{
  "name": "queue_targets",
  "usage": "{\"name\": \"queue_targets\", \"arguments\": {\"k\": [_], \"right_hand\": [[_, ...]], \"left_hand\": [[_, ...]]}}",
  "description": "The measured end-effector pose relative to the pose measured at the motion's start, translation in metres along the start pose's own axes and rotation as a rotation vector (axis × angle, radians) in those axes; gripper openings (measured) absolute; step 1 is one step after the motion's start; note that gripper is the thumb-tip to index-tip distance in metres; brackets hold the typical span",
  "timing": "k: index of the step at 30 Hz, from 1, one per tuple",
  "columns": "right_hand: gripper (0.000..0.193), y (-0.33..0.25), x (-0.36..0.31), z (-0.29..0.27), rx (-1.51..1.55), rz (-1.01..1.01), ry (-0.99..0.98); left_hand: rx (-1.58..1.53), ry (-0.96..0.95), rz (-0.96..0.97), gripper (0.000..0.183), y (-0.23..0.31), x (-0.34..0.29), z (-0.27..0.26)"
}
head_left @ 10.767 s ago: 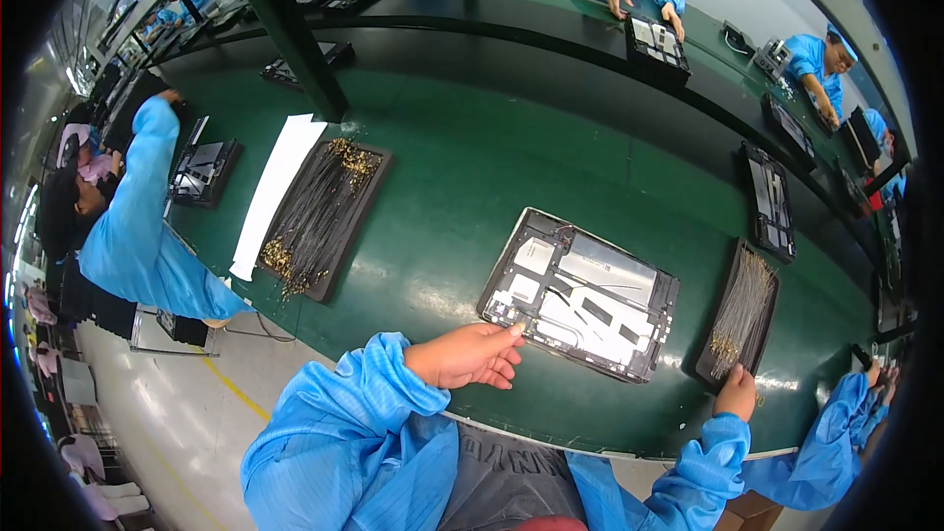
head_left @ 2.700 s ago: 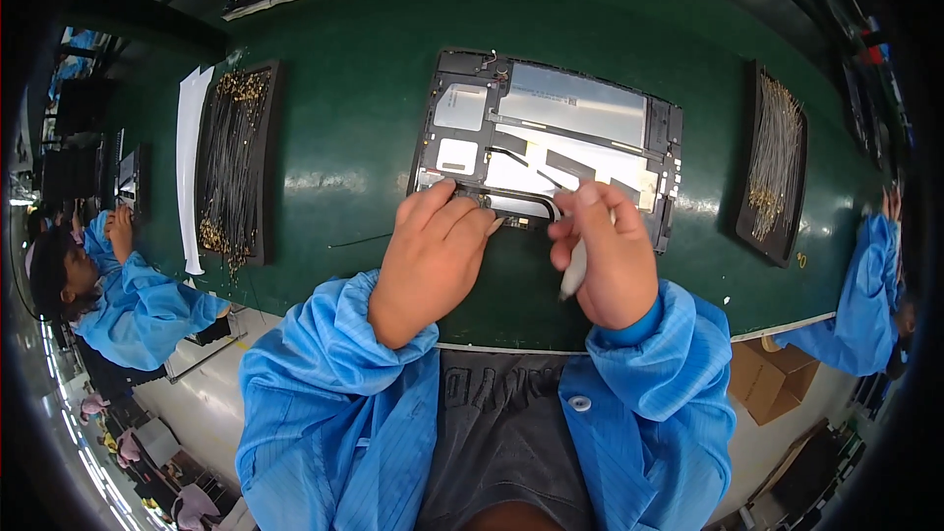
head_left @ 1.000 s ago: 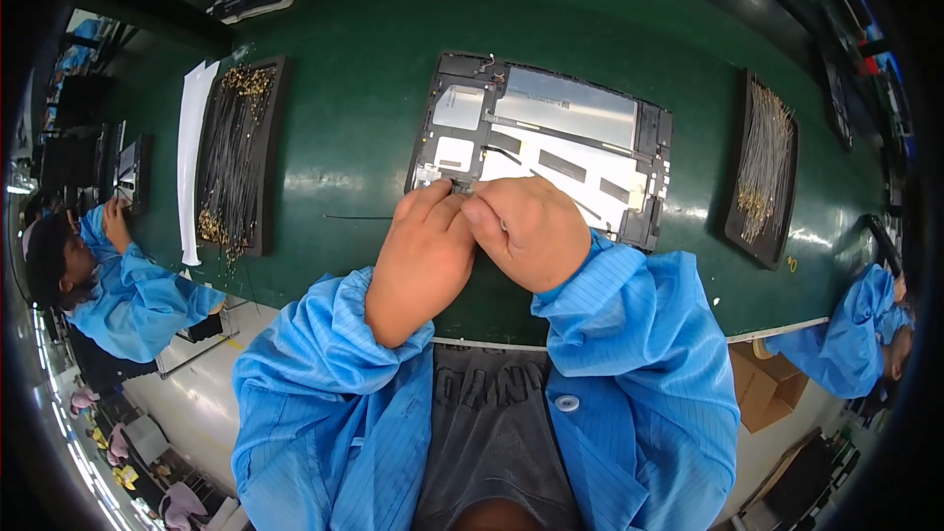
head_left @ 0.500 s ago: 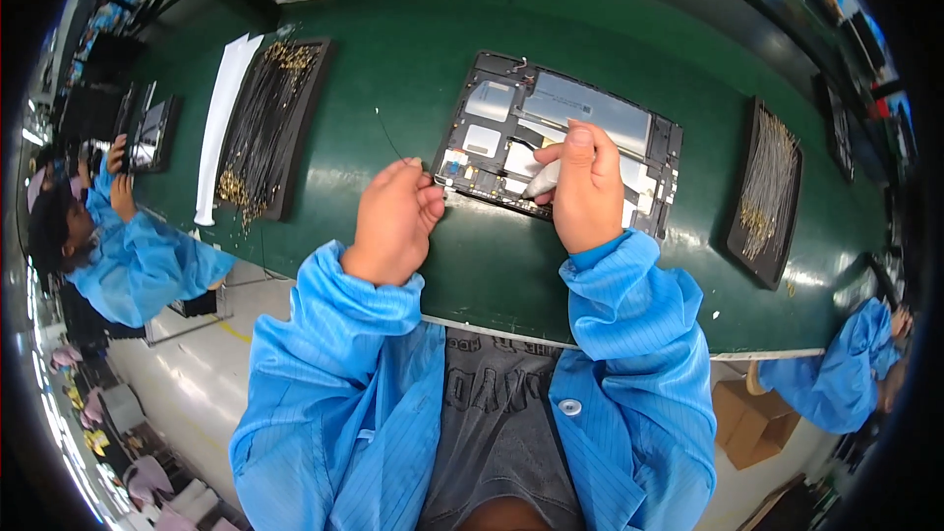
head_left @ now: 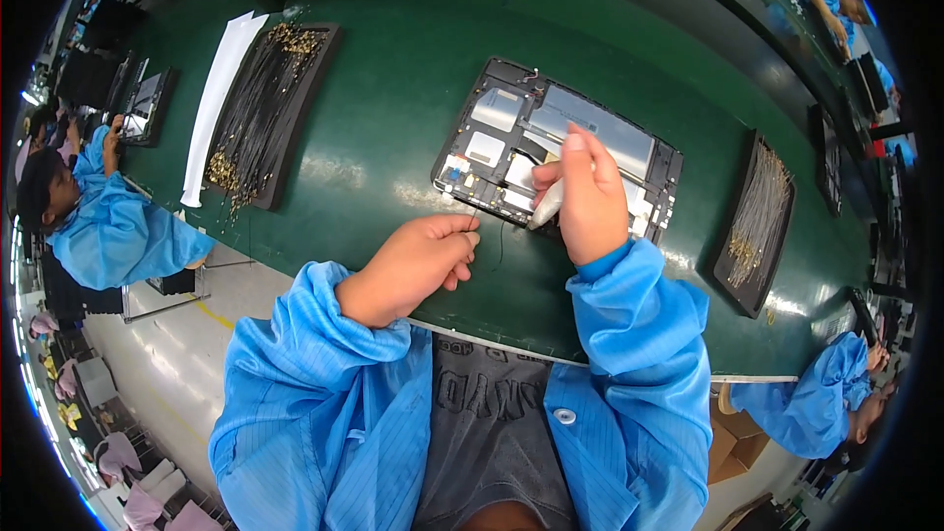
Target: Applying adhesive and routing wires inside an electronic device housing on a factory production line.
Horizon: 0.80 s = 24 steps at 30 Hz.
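1. The left hand point(head_left: 418, 264) has its thumb and finger pinched together on a thin dark wire point(head_left: 502, 236). Half a second ago it was up at the tablet's near left corner. Now it is closer to the person's tummy, just off the near edge.
2. The wire has swung around. It stuck out up and to the left before; now a bit of it curls down to the right of the fingertips. I can't see exactly how it runs by the fingers.
3. The right hand point(head_left: 590, 199) is curled around a pale pointy tool point(head_left: 551, 205), with the tip down at the tablet's near edge. It has hardly moved since half a second ago. One second ago the two hands were together; now there is a gap between them.
4. The opened tablet point(head_left: 492, 110) lies flat and a little crooked on the green table point(head_left: 393, 118), in front of the hands, with its insides showing.
5. Over to the left is a black tray point(head_left: 303, 113) full of dark wires with gold ends, and a long white strip point(head_left: 218, 113) is beside it.
6. Over to the right is another black tray point(head_left: 772, 248), with grey wires point(head_left: 757, 211).
7. Farther out, people in blue sleeves sit on both sides.
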State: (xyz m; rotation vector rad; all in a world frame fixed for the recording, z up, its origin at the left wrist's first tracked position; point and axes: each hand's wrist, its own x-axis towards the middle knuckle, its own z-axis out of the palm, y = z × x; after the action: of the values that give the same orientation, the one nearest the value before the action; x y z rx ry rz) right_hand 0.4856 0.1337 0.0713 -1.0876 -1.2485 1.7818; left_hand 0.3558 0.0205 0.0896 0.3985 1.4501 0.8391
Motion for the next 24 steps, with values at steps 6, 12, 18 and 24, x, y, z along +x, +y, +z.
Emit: {"name": "queue_targets", "arguments": {"k": [6, 12, 18, 24], "right_hand": [[0.044, -0.033, 0.012, 0.002, -0.776, 0.138, -0.386], [0.040, -0.013, 0.028, 0.006, -0.970, -0.124, -0.431], [0.023, -0.020, 0.018, -0.033, -0.623, 0.022, -0.063], [0.035, -0.026, -0.049, -0.186, -0.987, 0.087, 0.853]], "left_hand": [[-0.058, 0.012, -0.018, 0.032, -0.003, 0.011, 0.001], [-0.026, 0.086, -0.029, 0.030, 0.006, 0.006, 0.010], [-0.213, 0.020, 0.057, 0.026, -0.006, 0.013, -0.002], [-0.208, 0.033, 0.070, 0.028, -0.002, 0.007, 0.004]]}}
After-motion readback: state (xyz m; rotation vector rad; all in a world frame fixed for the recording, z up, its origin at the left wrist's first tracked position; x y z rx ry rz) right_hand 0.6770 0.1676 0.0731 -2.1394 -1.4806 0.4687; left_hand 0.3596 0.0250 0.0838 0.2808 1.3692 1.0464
